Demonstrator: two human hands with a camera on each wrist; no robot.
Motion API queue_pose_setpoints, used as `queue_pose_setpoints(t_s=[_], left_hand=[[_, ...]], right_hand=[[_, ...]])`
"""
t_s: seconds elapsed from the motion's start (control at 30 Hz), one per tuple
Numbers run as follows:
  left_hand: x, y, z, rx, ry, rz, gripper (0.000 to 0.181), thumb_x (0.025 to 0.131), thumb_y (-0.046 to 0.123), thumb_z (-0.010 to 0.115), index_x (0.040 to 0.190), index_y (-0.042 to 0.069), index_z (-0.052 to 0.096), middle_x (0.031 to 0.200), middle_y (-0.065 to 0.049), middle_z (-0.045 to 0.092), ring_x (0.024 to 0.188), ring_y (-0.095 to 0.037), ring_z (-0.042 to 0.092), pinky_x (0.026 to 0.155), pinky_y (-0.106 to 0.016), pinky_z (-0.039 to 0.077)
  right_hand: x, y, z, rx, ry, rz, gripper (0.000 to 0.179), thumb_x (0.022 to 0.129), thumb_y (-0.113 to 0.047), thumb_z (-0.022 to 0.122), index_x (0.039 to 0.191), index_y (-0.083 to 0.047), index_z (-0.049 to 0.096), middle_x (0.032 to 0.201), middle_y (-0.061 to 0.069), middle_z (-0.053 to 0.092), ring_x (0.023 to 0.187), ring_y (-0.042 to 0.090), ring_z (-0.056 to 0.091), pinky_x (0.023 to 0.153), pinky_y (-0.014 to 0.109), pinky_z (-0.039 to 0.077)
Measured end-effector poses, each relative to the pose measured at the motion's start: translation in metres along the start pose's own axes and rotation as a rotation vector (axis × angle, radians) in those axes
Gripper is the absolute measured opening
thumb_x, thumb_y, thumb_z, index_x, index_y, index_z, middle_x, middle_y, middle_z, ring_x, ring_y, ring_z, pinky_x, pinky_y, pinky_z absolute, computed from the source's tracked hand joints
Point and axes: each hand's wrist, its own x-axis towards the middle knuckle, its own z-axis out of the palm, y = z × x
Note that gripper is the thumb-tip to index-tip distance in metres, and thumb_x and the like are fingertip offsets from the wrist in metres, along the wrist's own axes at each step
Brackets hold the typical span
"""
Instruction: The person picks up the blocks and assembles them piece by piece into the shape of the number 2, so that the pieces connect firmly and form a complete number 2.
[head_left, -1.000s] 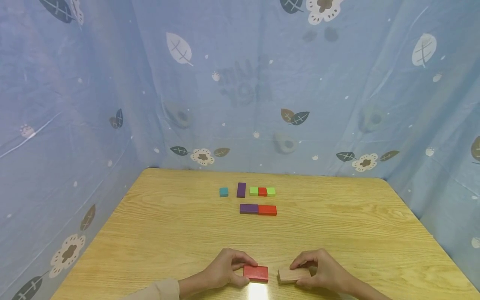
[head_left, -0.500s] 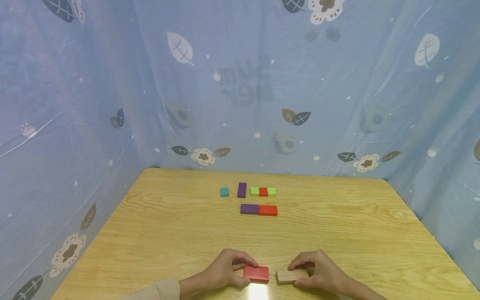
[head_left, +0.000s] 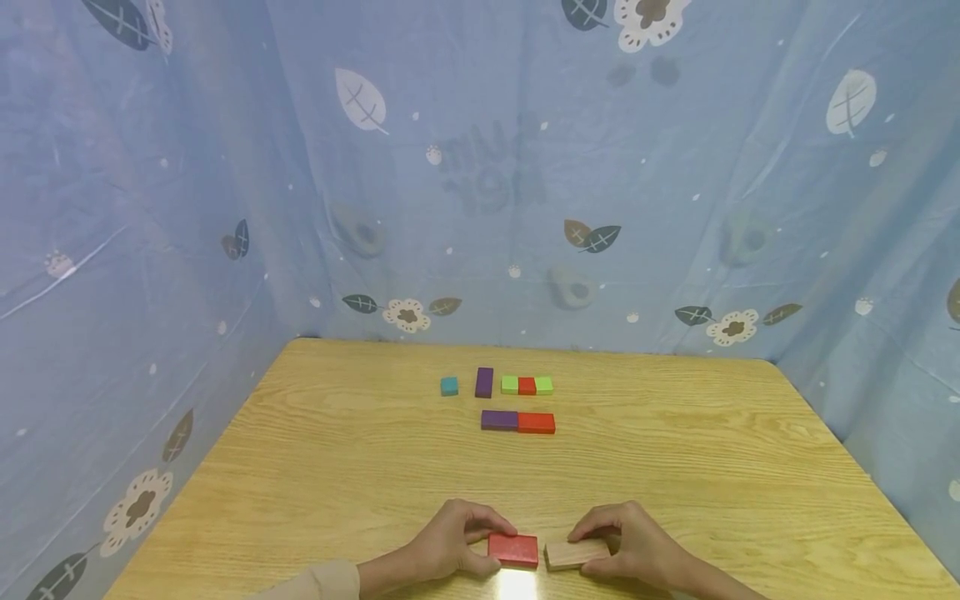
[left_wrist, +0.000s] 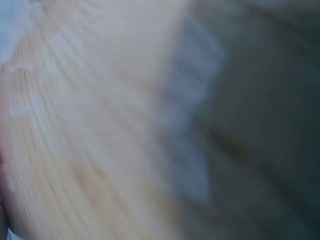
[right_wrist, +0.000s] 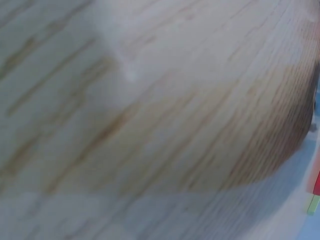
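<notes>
At the near side of the table, my left hand pinches the left end of a red block between thumb and fingers. My right hand grips the right end of a plain wooden block the same way. The two blocks lie end to end with a narrow gap between them. In the left wrist view only blurred wood grain and a dark area show. The right wrist view shows mostly table surface, with a bit of red and green at its right edge.
Farther back on the wooden table lie a purple block and a red block, end to end. Behind them are a blue cube, an upright-turned purple block and a green-red-green row. A patterned blue curtain surrounds the table.
My right hand has slid the wooden block leftward, narrowing the gap to the red block. The left hand and the red block have stayed almost in place.
</notes>
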Motion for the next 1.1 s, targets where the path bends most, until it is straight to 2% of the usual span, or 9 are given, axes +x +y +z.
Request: queue_pose_setpoints(t_s=[0.4, 0.73, 0.97, 1.1], left_hand=[[0.0, -0.001, 0.001, -0.006, 0.005, -0.025, 0.032, 0.076, -0.007, 0.072, 0.107, -0.001, 0.07, 0.108, 0.002, 0.068, 0.108, -0.009, 0.059, 0.096, -0.022, 0.046], [0.001, 0.0, -0.001, 0.015, 0.006, -0.003, 0.033, 0.074, -0.007, 0.072, 0.107, -0.002, 0.069, 0.108, 0.002, 0.069, 0.108, -0.01, 0.06, 0.097, -0.023, 0.045], [0.001, 0.001, -0.002, 0.01, 0.002, 0.0, 0.034, 0.073, -0.008, 0.072, 0.107, -0.002, 0.069, 0.108, 0.002, 0.069, 0.108, -0.009, 0.06, 0.096, -0.023, 0.045], [0.0, 0.001, -0.001, 0.02, 0.004, -0.013, 0.033, 0.074, -0.006, 0.072, 0.107, -0.001, 0.07, 0.107, 0.003, 0.069, 0.108, -0.009, 0.059, 0.097, -0.024, 0.045]], right_hand=[[0.005, 0.002, 0.007, -0.021, -0.002, -0.016, 0.023, 0.081, -0.021, 0.077, 0.101, -0.009, 0.072, 0.099, 0.002, 0.071, 0.095, 0.009, 0.064, 0.082, 0.022, 0.053], [0.007, 0.004, 0.008, -0.077, 0.016, -0.054, 0.023, 0.081, -0.02, 0.077, 0.102, -0.011, 0.071, 0.099, 0.001, 0.072, 0.093, 0.01, 0.065, 0.084, 0.024, 0.053], [0.009, 0.003, 0.007, -0.084, -0.011, -0.021, 0.031, 0.08, -0.027, 0.077, 0.104, -0.009, 0.071, 0.102, 0.001, 0.071, 0.096, 0.009, 0.064, 0.084, 0.024, 0.053], [0.014, -0.004, 0.012, -0.056, -0.017, -0.04, 0.037, 0.077, -0.025, 0.079, 0.106, -0.005, 0.07, 0.102, 0.005, 0.071, 0.096, 0.011, 0.065, 0.083, 0.026, 0.054]])
